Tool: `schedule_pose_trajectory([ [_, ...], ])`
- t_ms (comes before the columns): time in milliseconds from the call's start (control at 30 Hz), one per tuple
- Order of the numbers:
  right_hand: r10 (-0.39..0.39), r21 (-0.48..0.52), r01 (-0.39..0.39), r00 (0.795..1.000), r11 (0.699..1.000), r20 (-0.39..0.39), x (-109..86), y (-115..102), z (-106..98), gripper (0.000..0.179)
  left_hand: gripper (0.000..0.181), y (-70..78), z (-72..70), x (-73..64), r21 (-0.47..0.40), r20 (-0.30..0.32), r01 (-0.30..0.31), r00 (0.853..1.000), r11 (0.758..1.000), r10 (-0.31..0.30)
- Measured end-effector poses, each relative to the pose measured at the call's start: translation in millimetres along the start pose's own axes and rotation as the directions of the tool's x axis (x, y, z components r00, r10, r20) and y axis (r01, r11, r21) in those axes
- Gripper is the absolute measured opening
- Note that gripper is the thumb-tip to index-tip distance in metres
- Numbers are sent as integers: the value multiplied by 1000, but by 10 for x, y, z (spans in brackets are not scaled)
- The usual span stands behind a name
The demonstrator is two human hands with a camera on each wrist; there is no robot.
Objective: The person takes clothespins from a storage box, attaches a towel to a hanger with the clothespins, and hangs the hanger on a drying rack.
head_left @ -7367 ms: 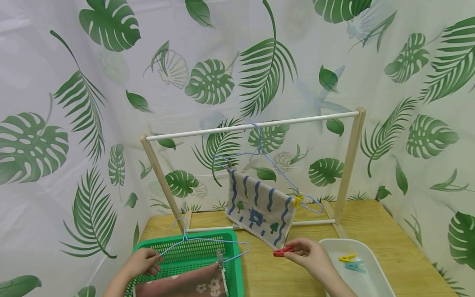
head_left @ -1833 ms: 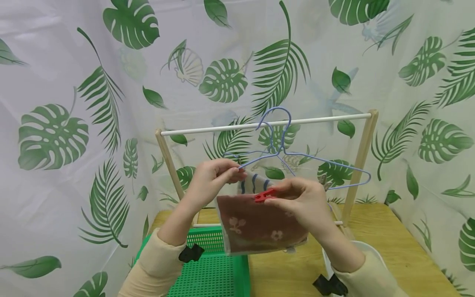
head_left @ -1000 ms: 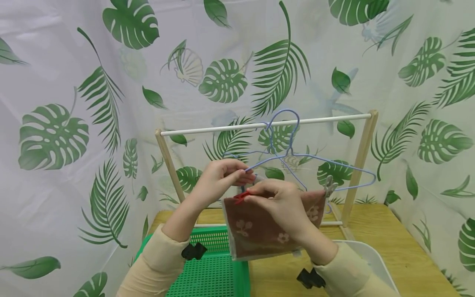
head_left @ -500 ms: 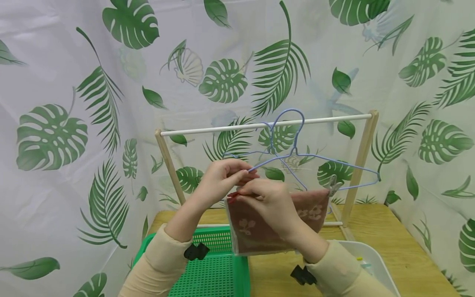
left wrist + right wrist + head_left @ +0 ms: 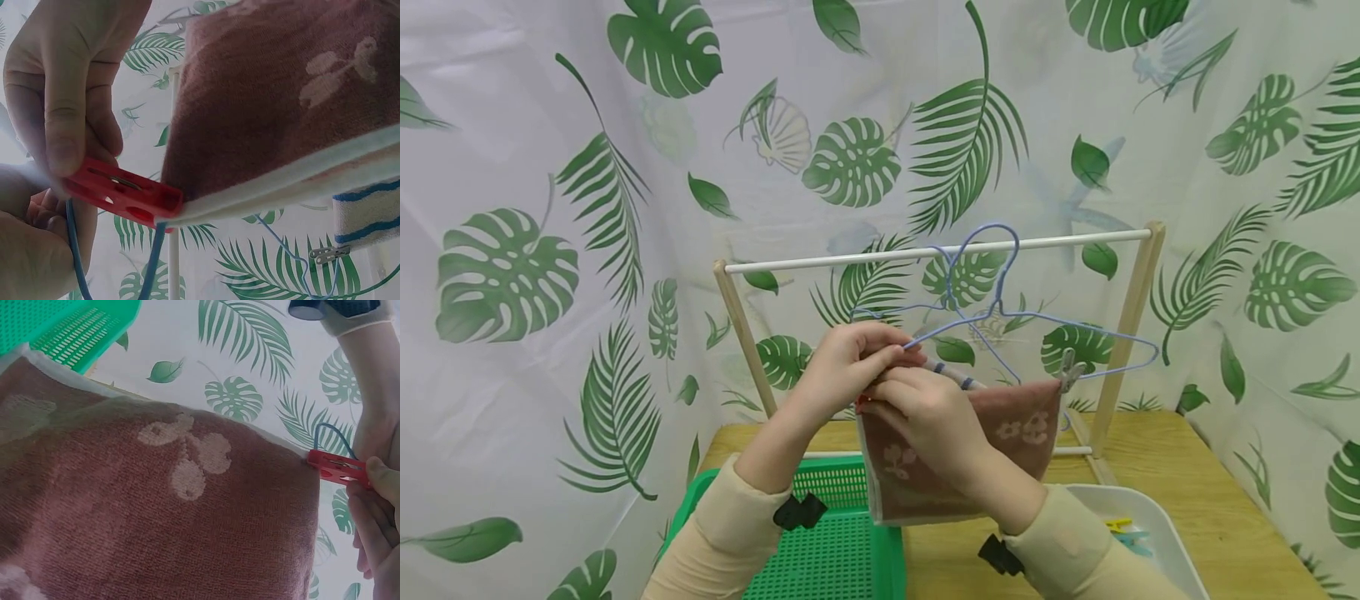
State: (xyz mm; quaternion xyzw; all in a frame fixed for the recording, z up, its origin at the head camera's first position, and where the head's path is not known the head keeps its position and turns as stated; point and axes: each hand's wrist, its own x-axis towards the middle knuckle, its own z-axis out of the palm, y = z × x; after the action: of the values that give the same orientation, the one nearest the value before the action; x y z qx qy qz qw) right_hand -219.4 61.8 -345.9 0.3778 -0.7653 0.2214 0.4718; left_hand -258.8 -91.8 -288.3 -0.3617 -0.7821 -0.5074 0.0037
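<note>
My left hand [image 5: 850,362] holds the left arm of a blue wire hanger [image 5: 1037,315] in front of the rack. A reddish-brown towel [image 5: 917,496] with pale flowers hangs below the wire. A grey clip [image 5: 1069,372] fastens its right corner to the hanger. My right hand [image 5: 932,408] pinches a red clothespin [image 5: 128,187] at the left corner, just under the left hand. In the left wrist view the clothespin's tip meets both towel corner and wire. In the head view the right hand mostly covers it.
Behind stands a rack with a white bar [image 5: 820,262], carrying another hanger with a striped towel [image 5: 953,372]. A green basket [image 5: 891,550] sits at front left. At right, a white tray [image 5: 1176,550] holds yellow [image 5: 1118,525] and blue clothespins [image 5: 1135,542].
The brown towel has risen from the basket area to in front of the rack. My right hand has carried the red clothespin left, onto the towel's left corner. The hanger has shifted slightly right.
</note>
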Motion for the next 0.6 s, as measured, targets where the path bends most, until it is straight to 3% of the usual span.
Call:
schedule_pose_trajectory([
  [267,-80,-112,80,997,990,6,-21,9,39,24,21,36,10,-3,-43,0,38,999,998,-38],
  [600,-180,-259,203,977,944,111,-45,-22,45,25,22,-23,40,9,-124,21,85,996,989,-83],
])
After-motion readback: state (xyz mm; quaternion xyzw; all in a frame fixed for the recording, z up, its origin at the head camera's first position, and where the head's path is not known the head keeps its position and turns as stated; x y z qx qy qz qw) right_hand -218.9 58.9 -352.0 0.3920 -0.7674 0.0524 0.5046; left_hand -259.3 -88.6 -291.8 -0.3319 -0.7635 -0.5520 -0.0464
